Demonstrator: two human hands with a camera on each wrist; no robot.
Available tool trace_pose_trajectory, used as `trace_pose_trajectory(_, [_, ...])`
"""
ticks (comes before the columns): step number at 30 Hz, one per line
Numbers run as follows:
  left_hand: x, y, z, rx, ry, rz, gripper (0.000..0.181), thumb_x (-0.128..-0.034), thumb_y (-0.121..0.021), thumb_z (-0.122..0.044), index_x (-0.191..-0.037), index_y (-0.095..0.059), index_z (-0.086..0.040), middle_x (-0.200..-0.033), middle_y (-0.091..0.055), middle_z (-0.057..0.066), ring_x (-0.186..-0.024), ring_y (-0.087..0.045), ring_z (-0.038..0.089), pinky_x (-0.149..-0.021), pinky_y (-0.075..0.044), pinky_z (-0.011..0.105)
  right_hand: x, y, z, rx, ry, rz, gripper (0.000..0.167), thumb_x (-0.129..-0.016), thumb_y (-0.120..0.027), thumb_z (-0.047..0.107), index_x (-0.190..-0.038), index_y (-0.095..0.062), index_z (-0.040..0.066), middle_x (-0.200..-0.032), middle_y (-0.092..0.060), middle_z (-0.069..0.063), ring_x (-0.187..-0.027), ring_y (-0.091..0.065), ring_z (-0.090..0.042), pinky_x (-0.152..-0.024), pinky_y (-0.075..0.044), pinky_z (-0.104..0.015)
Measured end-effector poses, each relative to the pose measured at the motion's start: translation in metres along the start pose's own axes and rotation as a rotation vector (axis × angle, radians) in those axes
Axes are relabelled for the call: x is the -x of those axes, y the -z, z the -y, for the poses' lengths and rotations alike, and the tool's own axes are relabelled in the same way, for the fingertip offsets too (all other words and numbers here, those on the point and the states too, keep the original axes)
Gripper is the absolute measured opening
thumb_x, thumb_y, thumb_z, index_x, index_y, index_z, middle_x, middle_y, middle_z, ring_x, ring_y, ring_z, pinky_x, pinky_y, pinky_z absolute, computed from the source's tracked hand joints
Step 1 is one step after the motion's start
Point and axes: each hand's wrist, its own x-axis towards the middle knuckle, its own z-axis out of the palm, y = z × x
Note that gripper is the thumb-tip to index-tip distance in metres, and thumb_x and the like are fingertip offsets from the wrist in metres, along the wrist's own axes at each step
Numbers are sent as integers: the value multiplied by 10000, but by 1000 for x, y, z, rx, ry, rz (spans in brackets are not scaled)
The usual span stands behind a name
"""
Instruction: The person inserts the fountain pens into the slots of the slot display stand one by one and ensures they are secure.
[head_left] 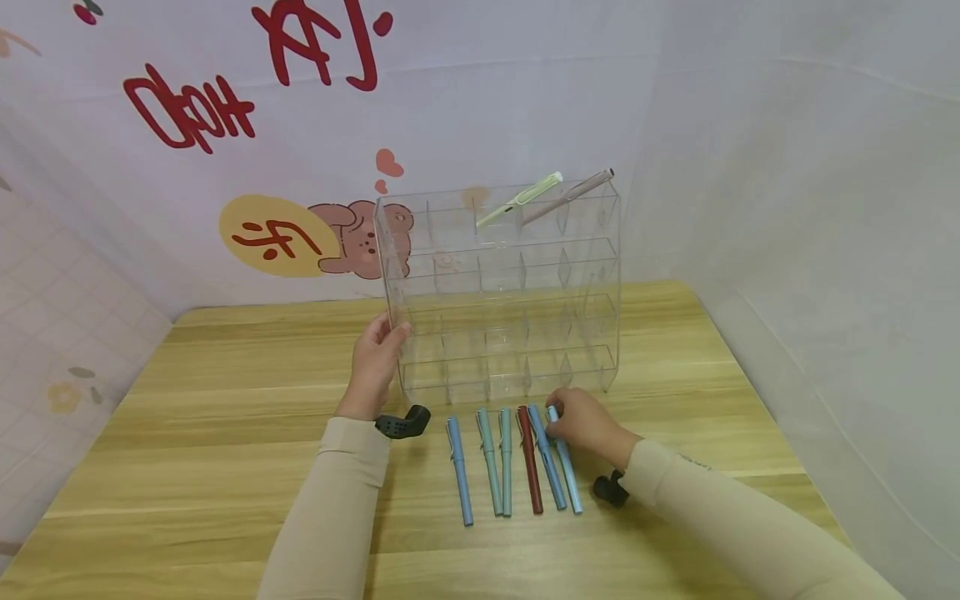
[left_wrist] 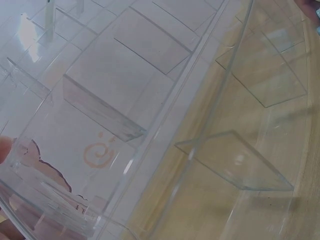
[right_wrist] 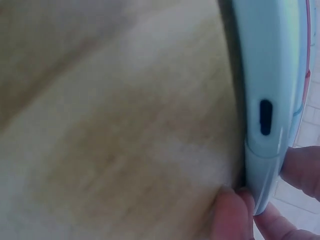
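Observation:
My left hand point(head_left: 375, 362) grips the left side edge of a clear divided rack point(head_left: 506, 354) standing on the table; the left wrist view shows its transparent dividers point(left_wrist: 240, 160) close up. At the right end of a row of pens, my right hand point(head_left: 588, 423) pinches the upper end of a light blue pen point(head_left: 567, 475), which lies on the table. The right wrist view shows fingertips point(right_wrist: 232, 212) around that pen's end point(right_wrist: 265, 165). Left of it lie a darker blue pen point(head_left: 550, 467), a dark red pen point(head_left: 531, 467), two green pens and another blue pen point(head_left: 461, 479).
In the rack's top row lean a pale green pen point(head_left: 525, 196) and a brownish pen point(head_left: 573, 196). Behind the wooden table point(head_left: 247, 433) hangs a white printed cloth point(head_left: 525, 92), with white cloth at both sides too. Black wrist devices point(head_left: 403, 422) sit at both wrists.

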Motion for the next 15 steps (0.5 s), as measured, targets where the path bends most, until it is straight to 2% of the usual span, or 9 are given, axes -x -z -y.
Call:
trace_pose_trajectory(10, [0, -1, 0, 25, -11, 0, 494, -992, -541, -306, -1449, -430, -154, -1452, -450, 73, -1331, -408, 237, -1099, -322, 451, 0, 7, 1, -41, -28, -11, 264, -727, -750, 28, -954, -618, -2, -868, -647, -108, -776, -585, -214, -688, -499, -349])
trace_pose_trajectory(15, [0, 0, 0, 25, -10, -2, 494, -990, -544, -305, -1447, -431, -154, -1447, -454, 78, -1325, -413, 242, -1094, -326, 458, 2, 12, -1, -85, -39, -14, 263, -746, -716, 15, -989, -618, -10, -922, -649, -142, -816, -598, -241, -685, -508, -357])
